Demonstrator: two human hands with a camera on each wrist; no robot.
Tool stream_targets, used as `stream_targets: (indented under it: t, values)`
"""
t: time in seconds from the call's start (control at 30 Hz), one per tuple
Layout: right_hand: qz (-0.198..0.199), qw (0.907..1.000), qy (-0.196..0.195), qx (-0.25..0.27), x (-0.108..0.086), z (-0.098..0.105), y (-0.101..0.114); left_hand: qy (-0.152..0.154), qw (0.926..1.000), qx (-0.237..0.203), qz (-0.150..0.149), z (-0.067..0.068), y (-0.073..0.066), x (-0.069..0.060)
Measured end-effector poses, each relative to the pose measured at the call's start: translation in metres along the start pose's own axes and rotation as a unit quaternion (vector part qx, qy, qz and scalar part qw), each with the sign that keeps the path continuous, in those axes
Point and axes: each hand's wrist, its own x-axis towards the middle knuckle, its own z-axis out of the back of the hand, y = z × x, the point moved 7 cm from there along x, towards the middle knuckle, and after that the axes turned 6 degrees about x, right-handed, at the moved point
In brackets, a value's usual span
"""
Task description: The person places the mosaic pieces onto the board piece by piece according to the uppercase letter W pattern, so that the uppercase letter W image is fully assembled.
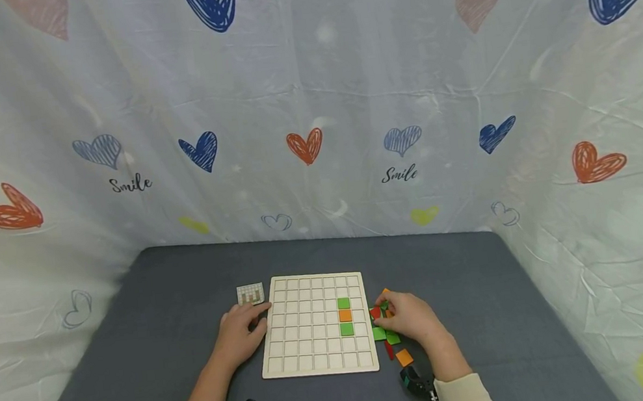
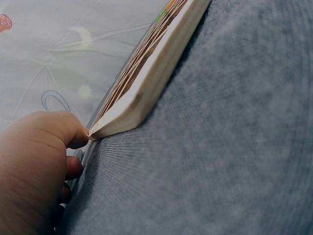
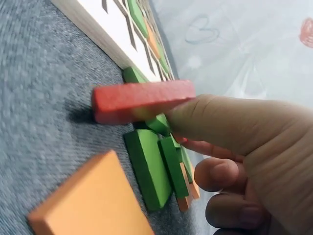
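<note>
A pale wooden grid board (image 1: 316, 358) lies on the table, with a green tile (image 1: 343, 303), an orange tile (image 1: 345, 315) and another green tile (image 1: 347, 330) stacked in one column. Loosely bent, my left hand (image 1: 240, 333) rests at the board's left edge, a digit touching its corner in the left wrist view. At the loose tiles, thumb and fingers of my right hand (image 1: 409, 315) pinch a red tile (image 1: 375, 312), partly hidden. In the right wrist view a red tile (image 3: 137, 102) appears against the thumb; whether it is the pinched one is unclear.
Green tiles (image 1: 393, 337) lie piled right of the board. A red piece (image 1: 389, 350) and an orange tile (image 1: 404, 357) lie nearer. A small grid card (image 1: 250, 293) sits by the board's upper left. Behind the grey table (image 1: 452, 265) hangs a heart-printed curtain (image 1: 345, 93).
</note>
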Motion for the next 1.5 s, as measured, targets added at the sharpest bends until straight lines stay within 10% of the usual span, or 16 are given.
stream_targets:
  t: [0.43, 0.87, 1.5]
  values:
    - [0.015, 0.9995, -0.025, -0.009, -0.010, 0.017, 0.032, 0.024, 0.9997, -0.004, 0.009, 0.000, 0.000, 0.001]
    - [0.035, 0.9978, -0.039, -0.039, -0.033, -0.008, 0.096, 0.026, 0.9995, -0.004, 0.014, -0.002, 0.002, 0.000]
    - [-0.017, 0.9959, 0.008, -0.088, -0.032, -0.032, 0.089, 0.027, 0.9995, -0.008, 0.012, 0.001, 0.000, 0.000]
